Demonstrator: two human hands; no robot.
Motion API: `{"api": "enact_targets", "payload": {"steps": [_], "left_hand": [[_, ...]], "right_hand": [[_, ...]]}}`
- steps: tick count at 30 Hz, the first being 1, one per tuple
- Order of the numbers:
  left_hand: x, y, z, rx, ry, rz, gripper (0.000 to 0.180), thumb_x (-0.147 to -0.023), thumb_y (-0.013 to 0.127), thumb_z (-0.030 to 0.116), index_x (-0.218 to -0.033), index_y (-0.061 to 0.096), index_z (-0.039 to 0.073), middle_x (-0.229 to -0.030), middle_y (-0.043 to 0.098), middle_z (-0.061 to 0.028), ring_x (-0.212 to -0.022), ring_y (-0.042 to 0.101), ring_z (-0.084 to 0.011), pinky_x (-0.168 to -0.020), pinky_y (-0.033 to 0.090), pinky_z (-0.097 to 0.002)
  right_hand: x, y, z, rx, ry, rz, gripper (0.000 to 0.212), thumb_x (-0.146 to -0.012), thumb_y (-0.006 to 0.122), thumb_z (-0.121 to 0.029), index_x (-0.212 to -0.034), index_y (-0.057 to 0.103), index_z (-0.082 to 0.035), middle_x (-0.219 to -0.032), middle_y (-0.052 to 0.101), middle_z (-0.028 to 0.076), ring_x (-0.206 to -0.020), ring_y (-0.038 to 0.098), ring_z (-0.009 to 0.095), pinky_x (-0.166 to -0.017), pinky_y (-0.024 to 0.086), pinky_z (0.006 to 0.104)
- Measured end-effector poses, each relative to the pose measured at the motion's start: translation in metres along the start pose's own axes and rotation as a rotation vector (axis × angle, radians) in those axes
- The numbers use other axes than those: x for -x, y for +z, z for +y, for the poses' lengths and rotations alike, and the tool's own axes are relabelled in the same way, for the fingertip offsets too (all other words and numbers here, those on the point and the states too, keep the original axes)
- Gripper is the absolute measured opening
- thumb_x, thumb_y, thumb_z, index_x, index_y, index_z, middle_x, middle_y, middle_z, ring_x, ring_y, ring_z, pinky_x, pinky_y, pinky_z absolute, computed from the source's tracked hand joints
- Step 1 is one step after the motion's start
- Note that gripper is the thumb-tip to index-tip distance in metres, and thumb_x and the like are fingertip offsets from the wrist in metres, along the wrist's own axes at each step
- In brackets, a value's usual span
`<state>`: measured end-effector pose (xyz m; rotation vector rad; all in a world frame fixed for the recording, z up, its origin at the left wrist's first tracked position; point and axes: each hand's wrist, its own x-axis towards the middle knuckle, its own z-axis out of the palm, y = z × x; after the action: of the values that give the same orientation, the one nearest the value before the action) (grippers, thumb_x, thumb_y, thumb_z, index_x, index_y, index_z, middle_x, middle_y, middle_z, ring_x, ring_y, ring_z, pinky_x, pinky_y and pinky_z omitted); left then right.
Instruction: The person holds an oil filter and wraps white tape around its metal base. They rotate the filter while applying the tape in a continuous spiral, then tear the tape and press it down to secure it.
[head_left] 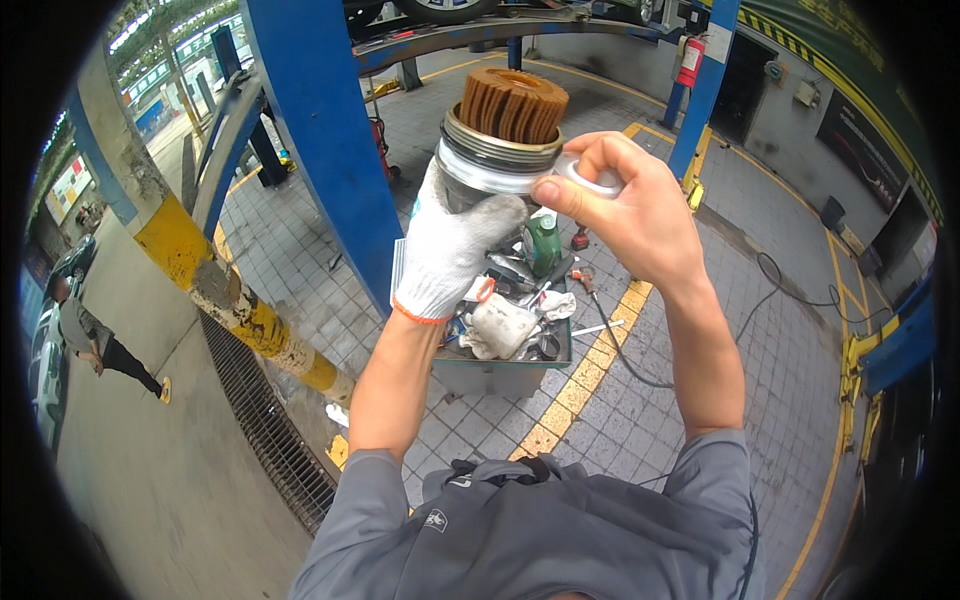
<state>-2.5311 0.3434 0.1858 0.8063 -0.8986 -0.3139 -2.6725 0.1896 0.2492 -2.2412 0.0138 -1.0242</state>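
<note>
My left hand (445, 245), in a white knit glove with an orange cuff, grips a dark oil filter housing cap (495, 148) from below. An orange-brown pleated filter element (514, 103) stands up out of the cap, tilted slightly. A shiny white band runs round the cap under its threads. On the right, my bare right hand (640, 200) pinches a small roll of white tape (598, 184) close against the cap's side. My right thumb is beside the band's edge. The cap's underside is hidden by the glove.
Below my hands stands a tool cart (500, 378) heaped with rags, tools and a green bottle (543, 243). A blue lift post (318, 140) rises at left, near a yellow pole (250, 318). A hose (640, 375) crosses the tiles. A person (100, 340) walks far left.
</note>
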Motion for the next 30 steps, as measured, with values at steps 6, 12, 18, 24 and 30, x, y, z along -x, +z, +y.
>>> {"api": "enact_targets", "payload": {"steps": [6, 12, 18, 24, 30], "left_hand": [[0.0, -0.002, -0.005, 0.129, 0.095, -0.054, 0.067, -0.099, 0.084, 0.036, -0.148, 0.056, 0.0, -0.134, 0.073, -0.0146, -0.113, 0.077, -0.0263, -0.094, 0.067, -0.0426], [0.005, -0.002, -0.009, -0.03, 0.094, -0.03, 0.088, -0.098, 0.073, 0.069, -0.148, 0.056, -0.002, -0.121, 0.077, -0.0156, -0.108, 0.078, -0.0257, -0.092, 0.065, -0.0404], [0.007, 0.001, -0.01, 0.071, 0.071, -0.057, 0.092, -0.096, 0.072, 0.073, -0.148, 0.056, 0.0, -0.114, 0.076, -0.0121, -0.104, 0.076, -0.0262, -0.091, 0.064, -0.04], [0.009, -0.003, -0.009, 0.12, 0.075, -0.103, 0.093, -0.095, 0.072, 0.074, -0.15, 0.055, 0.002, -0.119, 0.074, -0.0118, -0.102, 0.075, -0.0258, -0.087, 0.066, -0.0394], [0.005, -0.009, -0.006, 0.134, 0.055, -0.131, 0.091, -0.095, 0.074, 0.071, -0.147, 0.057, -0.002, -0.118, 0.077, -0.0175, -0.102, 0.079, -0.0274, -0.089, 0.069, -0.0405]], "right_hand": [[-0.003, -0.017, 0.004, -0.008, 0.05, -0.1, 0.04, -0.096, 0.088, -0.037, -0.092, 0.074, 0.0, -0.132, 0.069, 0.014, -0.095, 0.072, 0.014, -0.082, 0.058, 0.0301], [-0.003, -0.023, 0.003, 0.166, -0.076, -0.02, 0.042, -0.096, 0.088, -0.041, -0.092, 0.075, -0.001, -0.128, 0.069, 0.013, -0.093, 0.07, 0.016, -0.079, 0.058, 0.0314], [-0.008, -0.02, 0.003, 0.144, -0.101, 0.007, 0.051, -0.091, 0.09, -0.049, -0.094, 0.077, 0.0, -0.116, 0.07, 0.012, -0.093, 0.069, 0.022, -0.079, 0.056, 0.0355], [-0.007, -0.027, 0.006, 0.009, -0.039, -0.063, 0.052, -0.092, 0.088, -0.05, -0.095, 0.078, 0.0, -0.117, 0.072, 0.013, -0.097, 0.072, 0.026, -0.082, 0.058, 0.0375], [-0.009, -0.032, 0.008, 0.154, -0.202, -0.088, 0.049, -0.095, 0.086, -0.047, -0.087, 0.077, 0.0, -0.128, 0.073, 0.015, -0.094, 0.073, 0.026, -0.08, 0.058, 0.0373]]}}
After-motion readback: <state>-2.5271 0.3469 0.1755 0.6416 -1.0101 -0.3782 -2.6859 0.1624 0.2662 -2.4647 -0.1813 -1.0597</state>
